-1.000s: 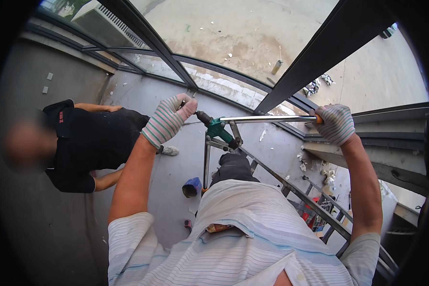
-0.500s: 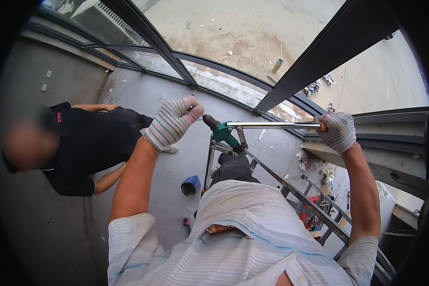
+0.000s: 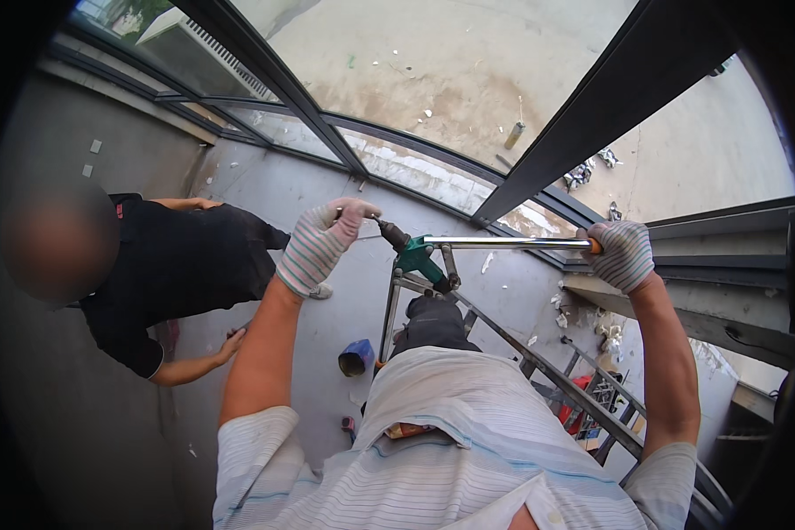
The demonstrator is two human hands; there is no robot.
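My left hand (image 3: 320,247), in a striped knit glove, is closed in a pinch beside the tip of a dark drill chuck (image 3: 392,233). A thin dark piece (image 3: 369,215) shows between its fingertips and the chuck; its kind is too small to tell. The chuck belongs to a green drill (image 3: 420,258) at the top of the metal ladder (image 3: 548,384). My right hand (image 3: 623,254), gloved alike, is wrapped round the orange end of a long shiny metal rod (image 3: 508,243). The rod's other end meets the drill's body.
A person in black (image 3: 194,256) stands at the left. Dark window frames (image 3: 583,106) cross the top. On the floor below are a blue bucket (image 3: 356,358), a small red-and-black tool (image 3: 348,427), scattered white scraps, and red items (image 3: 574,399) beyond the ladder.
My left hand has shifted slightly right and down, and the thin piece at its fingertips shows more clearly. The person in black has moved an arm. My right hand keeps its hold.
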